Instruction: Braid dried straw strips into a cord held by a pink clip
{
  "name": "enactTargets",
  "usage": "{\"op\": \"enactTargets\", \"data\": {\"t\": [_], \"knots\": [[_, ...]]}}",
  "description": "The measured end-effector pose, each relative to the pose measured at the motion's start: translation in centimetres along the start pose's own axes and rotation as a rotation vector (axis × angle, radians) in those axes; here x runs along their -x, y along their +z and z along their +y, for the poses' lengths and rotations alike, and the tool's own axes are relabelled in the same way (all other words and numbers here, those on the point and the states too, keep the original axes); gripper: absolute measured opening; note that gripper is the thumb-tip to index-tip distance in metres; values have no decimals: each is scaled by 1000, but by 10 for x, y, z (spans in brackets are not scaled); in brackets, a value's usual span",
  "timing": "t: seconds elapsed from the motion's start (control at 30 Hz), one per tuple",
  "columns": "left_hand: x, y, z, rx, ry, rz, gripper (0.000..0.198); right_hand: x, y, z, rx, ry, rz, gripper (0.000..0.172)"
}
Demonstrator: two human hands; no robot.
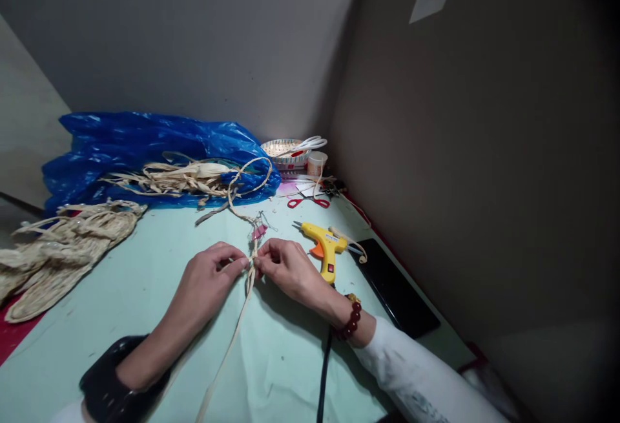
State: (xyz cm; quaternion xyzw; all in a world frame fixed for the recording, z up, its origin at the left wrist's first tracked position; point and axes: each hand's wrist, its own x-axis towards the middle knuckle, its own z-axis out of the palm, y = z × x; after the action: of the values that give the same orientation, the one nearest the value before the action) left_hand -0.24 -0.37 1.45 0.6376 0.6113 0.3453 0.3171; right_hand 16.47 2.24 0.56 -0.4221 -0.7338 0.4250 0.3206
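Observation:
Between my hands runs a pale braided straw cord (250, 281), its loose strands trailing down toward me. My left hand (213, 278) pinches the cord from the left, thumb against forefinger. From the right, my right hand (288, 271) pinches it at nearly the same spot, fingertips almost touching the left ones. Just beyond my fingers a pink binder clip (259, 232) grips the cord. Past the clip, the finished braid (232, 197) curls into a loop toward the blue bag.
A yellow glue gun (329, 248) lies right of my right hand, near a black flat device (394, 287). Red-handled scissors (309, 203), a basket (285, 148) and a cup (317, 163) sit behind. A blue plastic bag (121, 132) bears dried straw (188, 177); woven straw pieces (82, 248) lie left.

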Motion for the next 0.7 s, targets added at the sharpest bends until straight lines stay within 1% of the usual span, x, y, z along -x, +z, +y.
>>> {"op": "enactTargets", "data": {"t": [0.1, 0.2, 0.37, 0.47, 0.57, 0.7], "knots": [[6, 1, 8, -198, 150, 83, 21, 2, 2, -5, 60, -19, 69, 11], [12, 8, 12, -280, 229, 144, 22, 2, 6, -7, 53, -19, 132, 10], [16, 23, 8, -361, 300, 281, 19, -2, 14, -2, -214, 58, 169, 7], [19, 28, 6, -481, 365, 366, 19, -3, 15, -3, -406, 128, 137, 5], [23, 29, 7, -652, 420, 386, 22, -3, 12, -8, -582, 157, 92, 9], [27, 30, 10, -914, 488, 377, 26, -2, 7, -12, -681, 171, 74, 11]]}}
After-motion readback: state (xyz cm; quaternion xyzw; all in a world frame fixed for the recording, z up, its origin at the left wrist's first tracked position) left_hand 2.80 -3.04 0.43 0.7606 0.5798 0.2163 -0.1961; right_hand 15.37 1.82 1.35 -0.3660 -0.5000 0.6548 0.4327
